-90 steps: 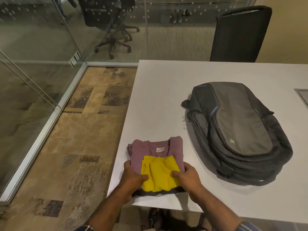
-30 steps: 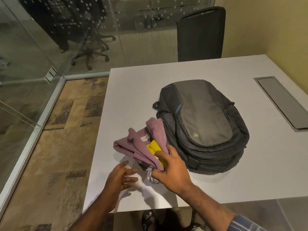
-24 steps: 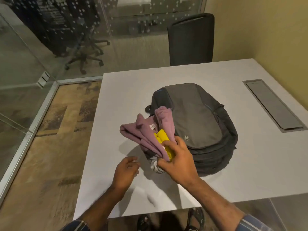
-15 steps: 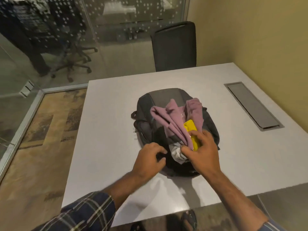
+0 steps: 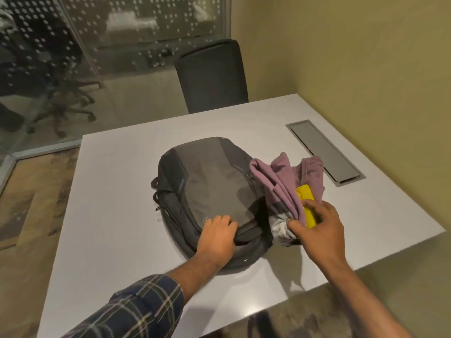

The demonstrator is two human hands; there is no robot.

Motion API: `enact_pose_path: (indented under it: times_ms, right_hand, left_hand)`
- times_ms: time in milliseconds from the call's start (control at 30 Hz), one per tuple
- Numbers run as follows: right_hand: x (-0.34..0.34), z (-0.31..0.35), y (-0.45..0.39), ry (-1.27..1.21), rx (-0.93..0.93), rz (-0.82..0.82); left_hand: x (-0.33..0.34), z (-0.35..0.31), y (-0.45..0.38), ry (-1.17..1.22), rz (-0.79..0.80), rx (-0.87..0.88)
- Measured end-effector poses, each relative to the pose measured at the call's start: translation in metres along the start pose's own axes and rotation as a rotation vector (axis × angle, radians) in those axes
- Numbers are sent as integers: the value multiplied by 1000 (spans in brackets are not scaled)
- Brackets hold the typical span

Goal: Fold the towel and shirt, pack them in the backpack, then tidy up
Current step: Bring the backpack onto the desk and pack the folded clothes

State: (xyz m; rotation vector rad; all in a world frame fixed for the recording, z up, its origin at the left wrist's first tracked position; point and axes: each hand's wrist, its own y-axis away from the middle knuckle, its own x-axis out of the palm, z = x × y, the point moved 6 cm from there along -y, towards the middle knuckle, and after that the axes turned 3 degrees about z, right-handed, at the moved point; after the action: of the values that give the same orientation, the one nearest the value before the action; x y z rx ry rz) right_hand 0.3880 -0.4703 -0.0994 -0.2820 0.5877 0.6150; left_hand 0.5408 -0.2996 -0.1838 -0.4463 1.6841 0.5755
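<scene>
A grey backpack (image 5: 210, 186) lies flat on the white table (image 5: 117, 215). My left hand (image 5: 217, 237) grips its near edge by the zipper. My right hand (image 5: 317, 230) holds a bundle just right of the backpack, above the table: the folded mauve shirt (image 5: 280, 181) with the yellow towel (image 5: 306, 203) tucked inside it. A bit of white fabric shows under my right fingers. Whether the backpack's zip is undone is hidden by my left hand.
A grey cable hatch (image 5: 324, 152) is set in the table at the right, near the yellow wall. A black chair (image 5: 212, 76) stands at the table's far side. Glass partitions and patterned carpet lie to the left.
My right hand lifted the shirt and towel bundle off the table's near left corner and carried it across the backpack to its right side. My left hand moved onto the backpack's near edge.
</scene>
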Motion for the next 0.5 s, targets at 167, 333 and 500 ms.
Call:
enact_pose_path:
  times_ms: [167, 333, 500]
  right_hand:
    - [-18, -5, -8, -7, 8, -27]
    - [-36, 6, -16, -67, 3, -86]
    - [-37, 23, -26, -26, 0, -41]
  left_hand:
    - [-22, 5, -18, 101, -91, -100]
    - [-91, 28, -33, 298, -351, -220]
    - [-172, 56, -48, 390, -557, -284]
